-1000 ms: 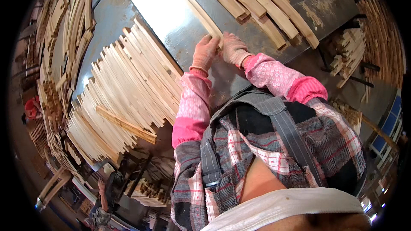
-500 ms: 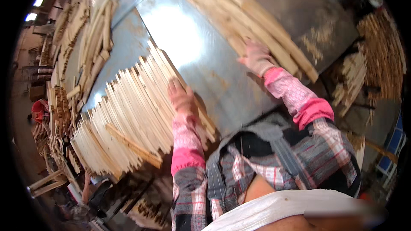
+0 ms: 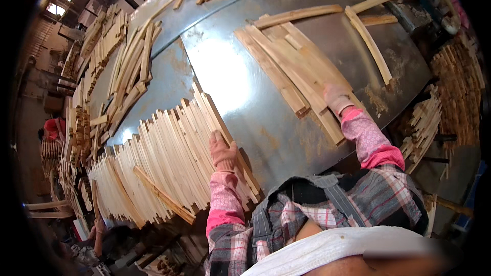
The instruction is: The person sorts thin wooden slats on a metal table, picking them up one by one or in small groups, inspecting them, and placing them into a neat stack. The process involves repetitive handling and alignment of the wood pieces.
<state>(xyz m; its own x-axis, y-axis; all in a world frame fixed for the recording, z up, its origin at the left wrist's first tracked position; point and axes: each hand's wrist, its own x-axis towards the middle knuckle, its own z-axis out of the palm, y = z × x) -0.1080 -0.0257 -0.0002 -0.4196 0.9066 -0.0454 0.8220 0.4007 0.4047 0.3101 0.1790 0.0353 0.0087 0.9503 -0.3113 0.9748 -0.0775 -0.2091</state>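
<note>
The left hand lies flat, gloved fingers together, on the right end of the fanned row of thin wooden slats covering the near-left part of the metal bench. The right hand presses down on the looser pile of longer strips further right; can't tell if it's gripping one. Honestly the fan looks risky: its near ends hang over the bench edge, so a sideways shove could tip slats to the floor. One stray slat already lies crosswise on top.
</note>
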